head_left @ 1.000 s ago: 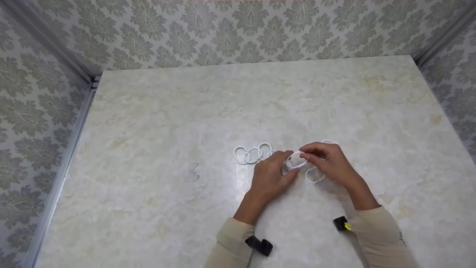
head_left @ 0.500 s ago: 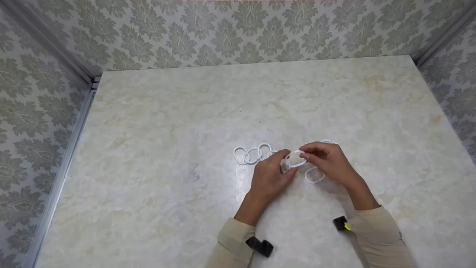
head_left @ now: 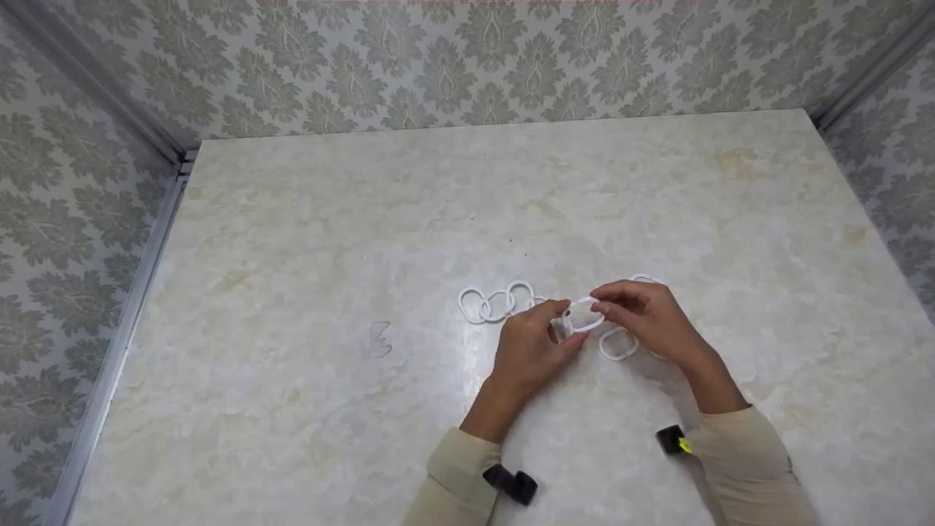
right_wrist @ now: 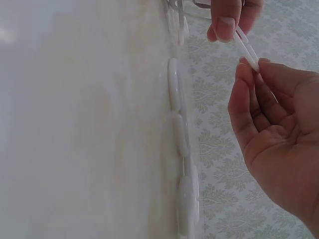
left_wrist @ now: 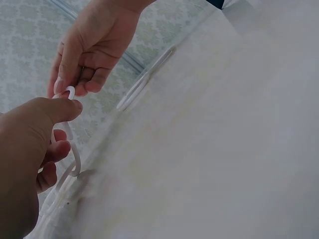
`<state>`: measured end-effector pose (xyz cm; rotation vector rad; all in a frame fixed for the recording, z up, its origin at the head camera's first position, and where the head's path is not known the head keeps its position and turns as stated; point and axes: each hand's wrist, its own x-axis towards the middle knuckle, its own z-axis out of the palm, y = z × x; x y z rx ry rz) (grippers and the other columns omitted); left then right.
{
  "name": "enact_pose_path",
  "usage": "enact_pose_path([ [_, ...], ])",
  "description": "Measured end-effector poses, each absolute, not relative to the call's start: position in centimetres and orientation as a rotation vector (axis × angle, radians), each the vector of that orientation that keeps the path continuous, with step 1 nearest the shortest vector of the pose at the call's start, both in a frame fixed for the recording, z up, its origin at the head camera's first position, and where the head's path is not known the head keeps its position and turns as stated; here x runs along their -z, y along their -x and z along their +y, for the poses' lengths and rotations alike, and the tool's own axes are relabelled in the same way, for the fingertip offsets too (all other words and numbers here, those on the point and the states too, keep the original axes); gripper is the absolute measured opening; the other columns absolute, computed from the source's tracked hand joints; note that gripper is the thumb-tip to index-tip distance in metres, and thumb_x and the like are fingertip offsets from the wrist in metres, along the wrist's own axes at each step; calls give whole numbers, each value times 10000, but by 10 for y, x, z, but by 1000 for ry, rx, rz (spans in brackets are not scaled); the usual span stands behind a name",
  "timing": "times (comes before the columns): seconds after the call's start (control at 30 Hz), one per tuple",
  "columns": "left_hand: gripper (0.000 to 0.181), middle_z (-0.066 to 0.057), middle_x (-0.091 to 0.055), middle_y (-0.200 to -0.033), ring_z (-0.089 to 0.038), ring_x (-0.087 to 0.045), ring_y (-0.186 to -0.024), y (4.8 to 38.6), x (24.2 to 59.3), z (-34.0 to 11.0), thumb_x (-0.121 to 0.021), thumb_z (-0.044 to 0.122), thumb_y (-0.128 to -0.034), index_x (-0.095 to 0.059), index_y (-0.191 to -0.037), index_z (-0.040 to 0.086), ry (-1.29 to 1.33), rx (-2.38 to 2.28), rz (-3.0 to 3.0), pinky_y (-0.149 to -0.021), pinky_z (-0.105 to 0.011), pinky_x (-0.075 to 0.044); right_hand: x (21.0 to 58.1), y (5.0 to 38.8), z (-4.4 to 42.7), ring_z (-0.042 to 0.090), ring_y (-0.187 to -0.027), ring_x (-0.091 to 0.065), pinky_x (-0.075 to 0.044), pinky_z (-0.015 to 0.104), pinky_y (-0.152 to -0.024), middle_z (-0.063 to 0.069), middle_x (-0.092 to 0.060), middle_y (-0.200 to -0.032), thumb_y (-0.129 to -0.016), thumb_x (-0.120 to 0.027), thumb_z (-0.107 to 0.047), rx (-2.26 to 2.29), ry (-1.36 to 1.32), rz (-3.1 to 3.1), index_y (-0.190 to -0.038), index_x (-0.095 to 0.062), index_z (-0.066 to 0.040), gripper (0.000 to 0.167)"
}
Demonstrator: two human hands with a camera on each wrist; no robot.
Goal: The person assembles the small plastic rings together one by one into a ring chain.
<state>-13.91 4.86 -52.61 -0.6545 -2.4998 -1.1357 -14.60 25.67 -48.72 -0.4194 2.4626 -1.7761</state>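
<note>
Both hands hold one white plastic chain link (head_left: 594, 326) just above the table. My left hand (head_left: 532, 347) pinches its left end between thumb and fingers. At its right end, the thumb and fingertips of my right hand (head_left: 654, 321) pinch it. Another link (left_wrist: 77, 162) hangs from the held one below the left fingers in the left wrist view. A chain of joined links (head_left: 486, 318) lies on the table left of the left hand, partly hidden by it. Under the right hand rests a loose link (head_left: 619, 358).
Another loose link (head_left: 644, 277) lies behind the right hand, partly covered. Several links (right_wrist: 173, 84) lie flat on the tabletop in the right wrist view. A thin clear piece with a jagged edge (head_left: 379, 340) sits left on the marbled table (head_left: 292, 219). Patterned walls (head_left: 467, 66) stand behind.
Hardly anything differs. The held link and the fingers on it shift by a very small amount; both hands keep their pinch.
</note>
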Motion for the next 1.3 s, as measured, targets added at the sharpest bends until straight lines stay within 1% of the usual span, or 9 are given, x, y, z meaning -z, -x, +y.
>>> enact_pose_path([
  [0.23, 365, -42, -783, -902, -116, -619, -648, 139, 525, 48, -870, 242, -781, -744, -1070, 58, 645, 1157, -2504, -619, -212, -500, 486, 147, 266, 24, -882, -704, -586, 187, -800, -129, -726, -990, -990, -618, -34, 1762, 347, 2462, -1166, -668, 135, 249],
  [0.43, 381, -30, -776, -894, -108, -606, -658, 139, 524, 49, -865, 272, -793, -746, -1085, 59, 644, 1167, -2531, -627, -214, -501, 485, 147, 280, 72, -862, -723, -583, 185, -784, -158, -726, -939, -994, -625, -62, 1670, 293, 2564, -1178, -678, 104, 253],
  [0.57, 383, -24, -772, -892, -105, -602, -655, 138, 523, 49, -866, 281, -791, -746, -1085, 66, 634, 1167, -2540, -626, -214, -499, 484, 148, 290, 41, -853, -719, -570, 151, -766, -162, -725, -943, -979, -647, -56, 1613, 284, 2649, -1163, -699, 76, 233],
  [0.67, 387, -19, -778, -905, -104, -615, -665, 138, 523, 49, -867, 290, -788, -747, -1088, 76, 625, 1156, -2544, -638, -216, -508, 484, 148, 296, -22, -844, -688, -536, 104, -755, -81, -757, -968, -956, -674, -41, 1549, 286, 2731, -1142, -721, 49, 212],
  [0.83, 396, -20, -784, -917, -103, -624, -666, 138, 523, 49, -869, 289, -782, -749, -1097, 81, 616, 1161, -2543, -647, -228, -518, 485, 150, 306, -78, -792, -603, -482, 97, -726, 167, -771, -1042, -936, -710, -66, 1368, 274, 2847, -1112, -751, -1, 192],
  [0.9, 391, -20, -783, -912, -102, -622, -660, 138, 523, 50, -870, 283, -780, -749, -1092, 80, 617, 1161, -2536, -644, -225, -514, 485, 151, 309, -80, -783, -583, -471, 99, -723, 187, -767, -1047, -937, -714, -81, 1289, 244, 2874, -1101, -757, -14, 182],
  [1.1, 390, -18, -775, -887, -98, -615, -639, 138, 524, 49, -868, 297, -778, -749, -1083, 84, 618, 1173, -2530, -620, -215, -489, 485, 156, 320, -65, -763, -546, -448, 103, -685, 163, -771, -979, -928, -723, -74, 1120, 151, 2944, -1063, -766, -24, 151],
  [1.17, 391, -14, -773, -883, -93, -611, -634, 138, 524, 49, -865, 304, -781, -749, -1085, 88, 616, 1178, -2537, -615, -206, -480, 486, 158, 324, -35, -767, -547, -446, 115, -672, 157, -768, -964, -937, -716, -87, 1082, 113, 2955, -1067, -765, -28, 151],
  [1.3, 390, -10, -775, -891, -90, -595, -642, 137, 525, 49, -862, 305, -787, -747, -1093, 93, 610, 1180, -2550, -627, -209, -483, 487, 163, 332, 60, -840, -582, -449, 128, -678, 166, -755, -1018, -970, -692, -171, 1032, 46, 2942, -1110, -746, -33, 204],
])
